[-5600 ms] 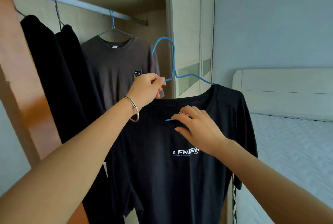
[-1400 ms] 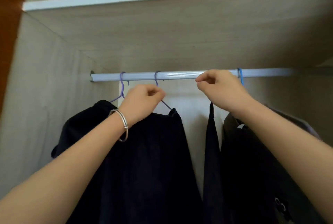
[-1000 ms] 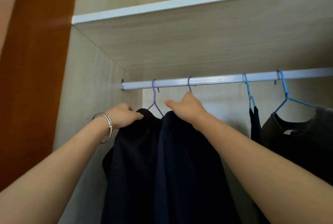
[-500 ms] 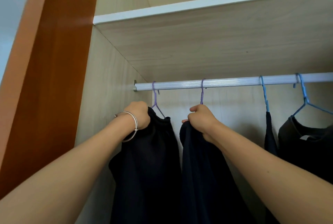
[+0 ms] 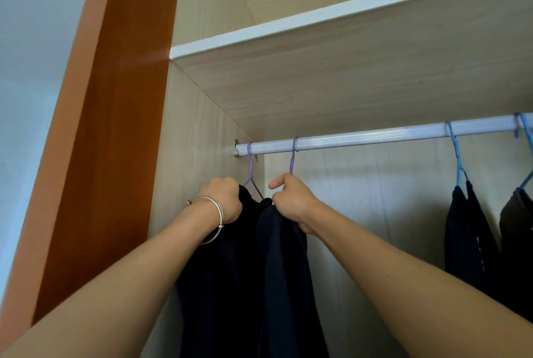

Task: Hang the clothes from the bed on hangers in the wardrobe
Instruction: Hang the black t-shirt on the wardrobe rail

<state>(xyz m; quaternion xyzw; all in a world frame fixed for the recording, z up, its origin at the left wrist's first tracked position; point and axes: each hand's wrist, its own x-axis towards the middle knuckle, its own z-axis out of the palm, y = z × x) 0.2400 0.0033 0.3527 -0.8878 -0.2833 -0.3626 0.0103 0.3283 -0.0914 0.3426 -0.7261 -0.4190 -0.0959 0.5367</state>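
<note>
Left hand (image 5: pixel 225 199) grips black hanging garment (image 5: pixel 225 285), right hand (image 5: pixel 291 199) clutches dark navy garment (image 5: pixel 285 285), its purple wire hanger (image 5: pixel 292 158) slid left along silver ribbed rail (image 5: pixel 360 141)

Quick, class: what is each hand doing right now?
Left hand: grips the leftmost dark garment at its shoulder.
Right hand: grips the second dark garment at its top.

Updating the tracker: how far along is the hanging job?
Done: two purple hangers and two blue hangers sit on the rail, all loaded. In hand: left hand grips the first dark garment, right hand the second dark garment. Left: cannot tell from this view.
</note>
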